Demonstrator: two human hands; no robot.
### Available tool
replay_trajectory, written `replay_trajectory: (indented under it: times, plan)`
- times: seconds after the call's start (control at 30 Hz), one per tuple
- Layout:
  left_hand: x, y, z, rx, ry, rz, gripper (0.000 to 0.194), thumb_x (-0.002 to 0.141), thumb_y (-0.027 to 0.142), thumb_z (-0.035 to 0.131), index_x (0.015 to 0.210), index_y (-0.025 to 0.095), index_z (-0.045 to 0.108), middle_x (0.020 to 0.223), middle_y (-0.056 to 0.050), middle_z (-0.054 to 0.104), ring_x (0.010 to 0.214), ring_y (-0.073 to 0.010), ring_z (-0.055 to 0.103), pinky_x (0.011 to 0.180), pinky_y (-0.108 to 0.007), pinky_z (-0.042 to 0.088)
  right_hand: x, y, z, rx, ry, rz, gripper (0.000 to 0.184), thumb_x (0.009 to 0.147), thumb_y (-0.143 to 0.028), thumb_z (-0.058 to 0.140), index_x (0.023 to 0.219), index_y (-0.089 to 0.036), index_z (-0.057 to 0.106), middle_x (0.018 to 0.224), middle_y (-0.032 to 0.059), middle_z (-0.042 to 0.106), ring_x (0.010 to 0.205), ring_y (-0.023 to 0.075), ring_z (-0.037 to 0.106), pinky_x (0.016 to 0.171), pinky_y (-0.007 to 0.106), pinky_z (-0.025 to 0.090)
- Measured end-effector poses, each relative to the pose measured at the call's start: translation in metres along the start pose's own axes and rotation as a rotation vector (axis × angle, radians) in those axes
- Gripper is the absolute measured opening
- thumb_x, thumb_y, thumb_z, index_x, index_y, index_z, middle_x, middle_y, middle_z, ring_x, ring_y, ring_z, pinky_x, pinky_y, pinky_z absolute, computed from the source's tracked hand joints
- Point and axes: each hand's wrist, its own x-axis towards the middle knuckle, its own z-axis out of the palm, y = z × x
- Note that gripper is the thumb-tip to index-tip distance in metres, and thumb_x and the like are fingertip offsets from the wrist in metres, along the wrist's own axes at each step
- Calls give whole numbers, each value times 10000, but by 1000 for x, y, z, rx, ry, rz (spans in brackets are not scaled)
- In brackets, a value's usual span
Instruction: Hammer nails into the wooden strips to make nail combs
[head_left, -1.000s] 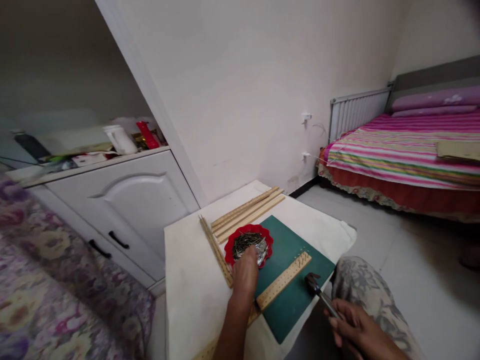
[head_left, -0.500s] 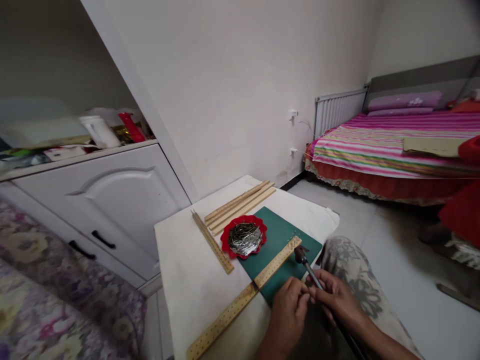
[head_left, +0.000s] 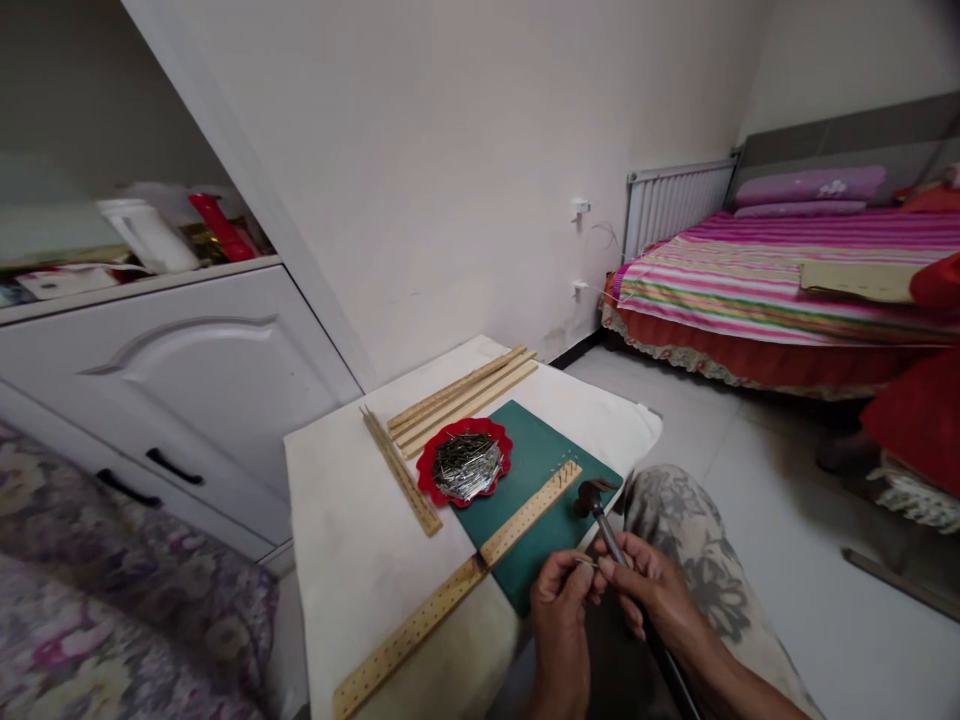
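Observation:
My right hand (head_left: 651,585) is closed round the shaft of a hammer (head_left: 611,540), whose head lies over the green mat (head_left: 525,430), just right of a wooden strip's end. My left hand (head_left: 561,610) is closed, thumb and fingertips pinching a thin nail (head_left: 586,562) close to my right fingertips. In front of both hands runs a light wooden strip with holes (head_left: 529,515); several nails stand in its far end. A second perforated strip (head_left: 416,628) continues from it toward the lower left. Behind them, a scalloped red dish (head_left: 425,484) holds a heap of nails (head_left: 469,463).
A pale cloth covers the small table (head_left: 330,500). More wooden strips (head_left: 465,400) lie at its back, and a narrow pair (head_left: 401,470) sits left of the dish. My knee (head_left: 675,520) is at the right edge. A white cabinet (head_left: 195,400) stands left, a bed (head_left: 750,280) right.
My left fingers have turned upward so the nail shows between them. The hammer head sits a little farther from the strip's end. The whole view has swung slightly right.

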Motion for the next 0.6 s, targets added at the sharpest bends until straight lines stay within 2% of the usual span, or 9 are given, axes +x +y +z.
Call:
replay_trajectory:
  times: [0.17, 0.33, 0.47, 0.6]
  plan:
    - [30, 22, -14, 392, 104, 152, 212, 716, 367, 617, 757, 160, 614, 653, 6, 590, 645, -127, 539, 625, -219, 430, 1, 5, -14, -67, 20, 24, 375, 713, -492, 652, 877, -183, 518, 625, -36, 664, 238, 11, 348, 244, 135, 267]
    - [72, 44, -19, 809, 153, 298, 218, 770, 371, 537, 761, 170, 621, 705, -6, 615, 666, -135, 556, 630, -213, 431, 4, 8, -22, -158, -61, 86, 390, 735, -524, 603, 876, -178, 491, 581, -45, 644, 227, -1, 319, 250, 124, 196]
    - [93, 41, -16, 971, 149, 391, 218, 820, 326, 463, 761, 176, 609, 744, -17, 607, 700, -136, 564, 655, -214, 435, 8, 11, -27, -196, -144, 134, 388, 750, -528, 581, 893, -186, 467, 586, -45, 643, 228, -4, 319, 262, 126, 182]
    - [101, 34, -15, 1053, 155, 425, 213, 834, 301, 446, 768, 184, 611, 765, -16, 609, 720, -137, 565, 666, -216, 424, 9, 9, -30, -206, -152, 158, 379, 746, -524, 584, 887, -195, 461, 552, -67, 618, 229, -5, 284, 256, 131, 170]
